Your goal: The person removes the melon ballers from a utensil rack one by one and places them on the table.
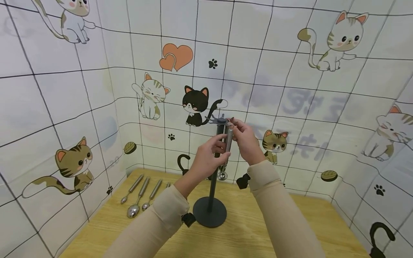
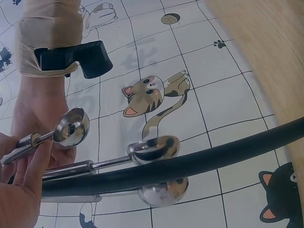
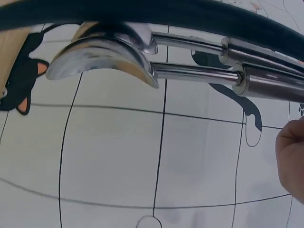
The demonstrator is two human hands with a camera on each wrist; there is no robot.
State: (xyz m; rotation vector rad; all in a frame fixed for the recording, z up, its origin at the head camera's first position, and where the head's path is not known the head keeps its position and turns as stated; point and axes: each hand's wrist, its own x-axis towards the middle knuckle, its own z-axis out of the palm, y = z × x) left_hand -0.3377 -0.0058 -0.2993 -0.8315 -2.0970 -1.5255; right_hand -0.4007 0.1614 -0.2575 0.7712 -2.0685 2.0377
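Observation:
A dark metal stand (image 1: 213, 186) with hooked arms at its top stands on the table. My left hand (image 1: 208, 157) holds the tubular handle of a steel measuring spoon (image 1: 229, 140) between thumb and fingers, close beside the post. At the top of that handle, the fingertips of my right hand (image 1: 246, 138) pinch it by its small hanging loop, right at the hooks. In the left wrist view, the held spoon's round bowl (image 2: 71, 127) tilts away from the others. Two more spoons hang along the post; their bowls (image 2: 164, 192) show there, and a curved bowl (image 3: 102, 57) appears in the right wrist view.
Several steel spoons (image 1: 138, 197) lie side by side at the table's left, partly behind my left sleeve. The stand's round base (image 1: 209, 212) rests on the wooden table (image 1: 251, 222). A white wall covering (image 1: 258, 21) with cat drawings rises behind and at both sides.

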